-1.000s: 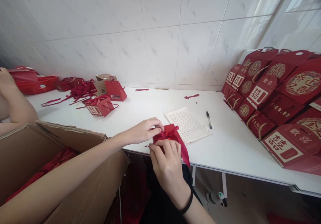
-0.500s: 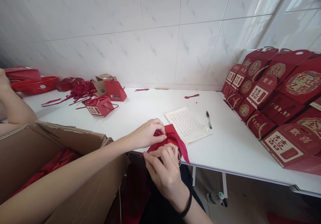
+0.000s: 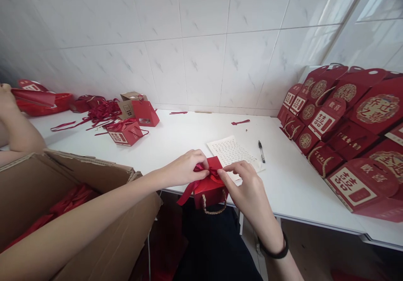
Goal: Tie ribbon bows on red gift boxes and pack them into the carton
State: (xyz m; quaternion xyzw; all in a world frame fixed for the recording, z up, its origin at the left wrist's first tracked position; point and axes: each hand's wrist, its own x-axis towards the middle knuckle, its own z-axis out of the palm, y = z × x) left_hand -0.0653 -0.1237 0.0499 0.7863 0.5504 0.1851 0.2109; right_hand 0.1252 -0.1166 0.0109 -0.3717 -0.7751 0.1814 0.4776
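A small red gift box sits at the table's front edge, with a twisted gold rope handle hanging on its near side. On top of it a red ribbon is gathered in a bow, one tail draping down to the left. My left hand pinches the bow's left side between thumb and fingers. From the right, my right hand pinches the bow's other side with thumb and index finger. A black band circles my right wrist.
Behind the box lie a handwritten sheet and a black pen. Stacked red boxes fill the right. An open cardboard carton stands at the left, before a small red box and loose ribbons. Another person's arm reaches in.
My right hand has moved from the box's near side to the bow's right side, uncovering the box front and rope handle. My left hand stays at the bow.
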